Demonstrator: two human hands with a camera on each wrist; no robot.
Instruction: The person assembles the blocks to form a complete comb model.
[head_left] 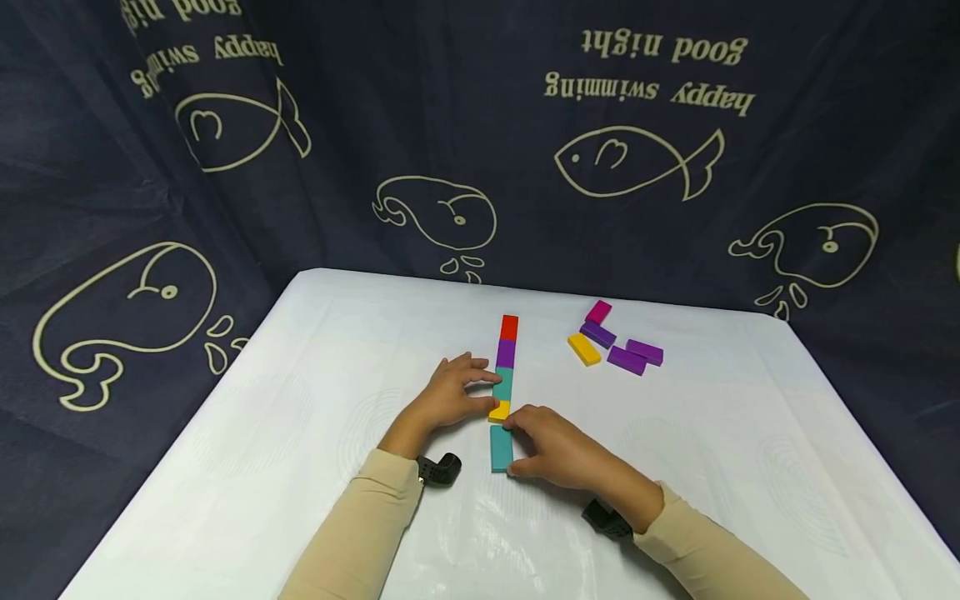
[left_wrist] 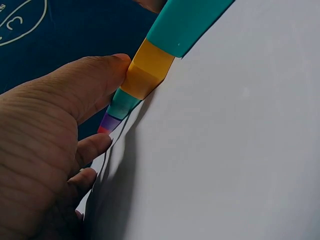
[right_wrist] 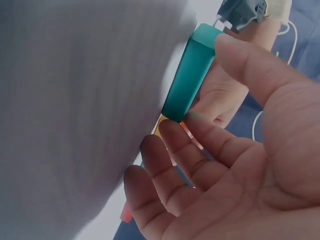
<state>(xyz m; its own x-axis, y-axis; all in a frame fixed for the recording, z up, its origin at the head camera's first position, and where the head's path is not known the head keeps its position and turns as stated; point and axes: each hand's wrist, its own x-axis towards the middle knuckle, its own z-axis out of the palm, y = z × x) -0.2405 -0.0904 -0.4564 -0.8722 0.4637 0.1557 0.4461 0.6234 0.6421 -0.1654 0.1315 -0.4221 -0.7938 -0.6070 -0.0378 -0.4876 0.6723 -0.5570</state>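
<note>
Red (head_left: pixel 509 327), purple (head_left: pixel 506 354), teal (head_left: pixel 503 384) and yellow (head_left: pixel 499 412) blocks lie end to end in a straight row on the white table. My left hand (head_left: pixel 456 392) rests along the row's left side, its thumb touching the yellow block (left_wrist: pixel 147 70) and a fingertip over the teal one. At the near end, my right hand (head_left: pixel 561 446) pinches a second teal block (head_left: pixel 501 450) lengthwise between thumb and fingers. In the right wrist view, the thumb presses one end of this teal block (right_wrist: pixel 190 75) and fingertips meet the other, close to the yellow block.
Loose blocks lie to the right of the row: a magenta one (head_left: pixel 598 312), a yellow one (head_left: pixel 584 349) and several purple ones (head_left: pixel 626 360). The white table (head_left: pixel 262 400) backs onto a dark curtain (head_left: pixel 510 150) printed with fish and whales.
</note>
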